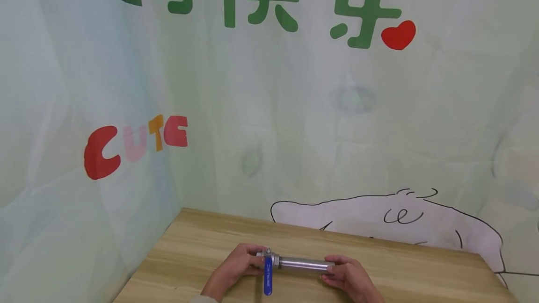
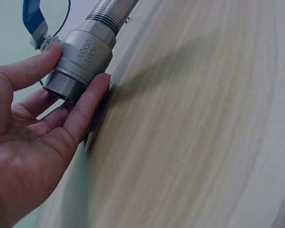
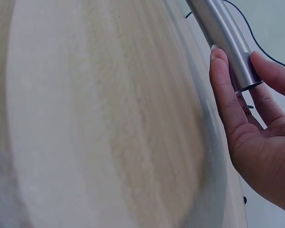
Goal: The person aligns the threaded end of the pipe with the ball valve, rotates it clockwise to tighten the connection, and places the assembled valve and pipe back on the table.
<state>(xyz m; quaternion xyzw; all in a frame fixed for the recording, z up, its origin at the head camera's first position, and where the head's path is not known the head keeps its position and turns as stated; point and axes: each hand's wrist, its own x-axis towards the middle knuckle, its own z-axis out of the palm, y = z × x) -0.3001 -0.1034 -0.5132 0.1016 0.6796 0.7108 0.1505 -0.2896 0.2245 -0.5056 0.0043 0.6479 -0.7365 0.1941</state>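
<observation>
A metal ball valve (image 2: 85, 52) with a blue lever handle (image 1: 268, 277) is joined to a steel pipe (image 1: 303, 264) by a threaded end. The left hand (image 1: 239, 265) grips the valve body at its free end, thumb on one side and fingers on the other. At the pipe's far end, the right hand (image 1: 349, 277) holds the tube between thumb and fingers; its open end shows in the right wrist view. Valve and pipe lie level across the head view, above the table, with the lever pointing toward the person.
Beneath the hands is a wood-grain table (image 1: 202, 233). Behind and left of it hangs a pale backdrop (image 1: 269, 106) with green characters, a red heart (image 1: 398, 35), coloured letters and a line-drawn figure (image 1: 358, 214) along the table's back edge.
</observation>
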